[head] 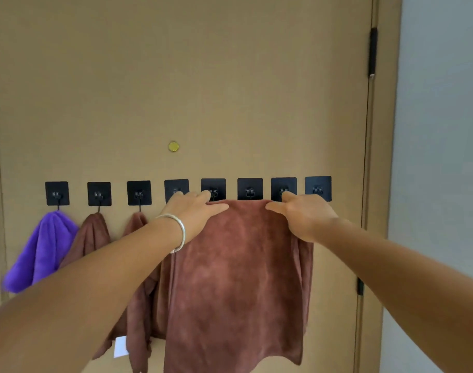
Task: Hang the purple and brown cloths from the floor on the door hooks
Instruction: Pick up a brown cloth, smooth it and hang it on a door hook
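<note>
Both hands held a large brown terry cloth spread flat against the tan wooden door, its top edge under the row of black square adhesive hooks. The left hand and right hand each pinched an upper corner. A purple fleecy cloth hung from the leftmost hook.
</note>
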`<state>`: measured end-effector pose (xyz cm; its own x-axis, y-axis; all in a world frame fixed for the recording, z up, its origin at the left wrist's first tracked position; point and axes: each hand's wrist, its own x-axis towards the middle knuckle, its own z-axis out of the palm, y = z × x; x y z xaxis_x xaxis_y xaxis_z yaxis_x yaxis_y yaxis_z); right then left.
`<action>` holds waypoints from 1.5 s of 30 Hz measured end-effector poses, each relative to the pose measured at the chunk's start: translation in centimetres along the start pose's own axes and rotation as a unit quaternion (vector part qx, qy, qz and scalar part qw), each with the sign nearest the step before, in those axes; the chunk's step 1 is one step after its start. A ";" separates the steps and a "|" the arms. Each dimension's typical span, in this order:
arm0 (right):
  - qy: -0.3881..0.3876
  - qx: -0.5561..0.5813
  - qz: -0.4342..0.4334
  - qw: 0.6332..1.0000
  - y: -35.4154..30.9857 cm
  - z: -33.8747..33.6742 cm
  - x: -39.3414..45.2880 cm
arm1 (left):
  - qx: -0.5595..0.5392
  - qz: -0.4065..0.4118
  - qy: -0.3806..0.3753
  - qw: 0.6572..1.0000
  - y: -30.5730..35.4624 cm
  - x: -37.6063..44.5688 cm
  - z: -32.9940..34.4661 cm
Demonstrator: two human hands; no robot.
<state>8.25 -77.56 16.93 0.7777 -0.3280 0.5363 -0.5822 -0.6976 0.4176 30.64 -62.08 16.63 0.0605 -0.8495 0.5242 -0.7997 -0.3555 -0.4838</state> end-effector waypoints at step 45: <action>0.080 0.051 -0.036 0.995 -1.9 4.9 2.8 | 0.090 0.179 0.024 0.979 3.8 4.0 2.2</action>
<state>12.66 -80.30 14.01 0.7639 -0.1742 0.6214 -0.4924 -0.7798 0.3867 29.14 -67.68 15.31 -0.2364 -0.9144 0.3287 -0.6455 -0.1051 -0.7565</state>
